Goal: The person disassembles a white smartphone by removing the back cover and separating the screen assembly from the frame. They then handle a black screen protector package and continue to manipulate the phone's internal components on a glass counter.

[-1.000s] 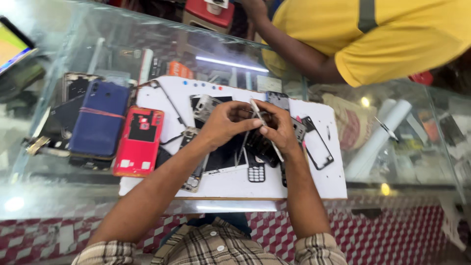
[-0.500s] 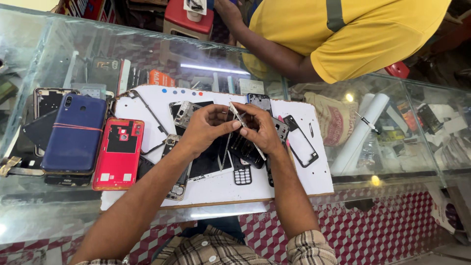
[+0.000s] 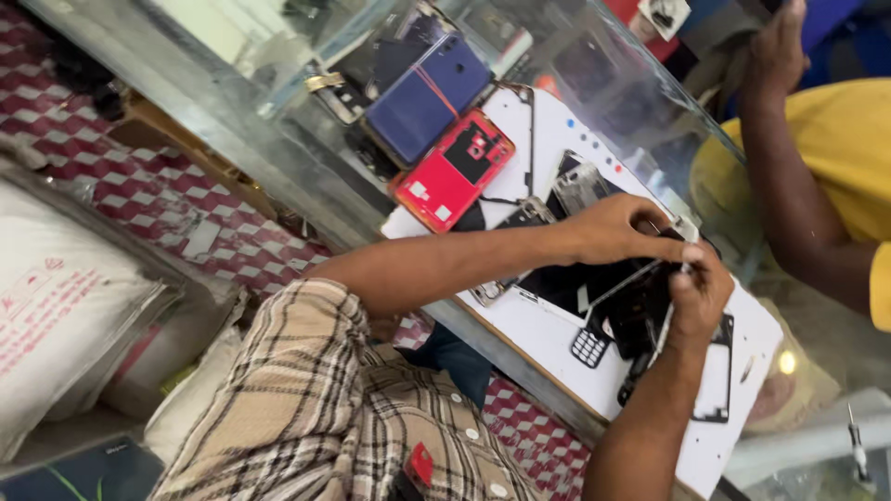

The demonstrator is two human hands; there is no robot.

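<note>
tweezers [image 3: 670, 278] pinched between both hands, left hand [image 3: 617, 227] and right hand [image 3: 698, 292] touching, above white mat [image 3: 548, 343]

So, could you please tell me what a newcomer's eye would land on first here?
Probably the two hands meeting over the white mat: the left hand and right hand pinch small parts above a dark, opened phone. Next, the bright red phone back and blue phone back lying up the counter. On the right, another person's yellow sleeve stands out.
</note>
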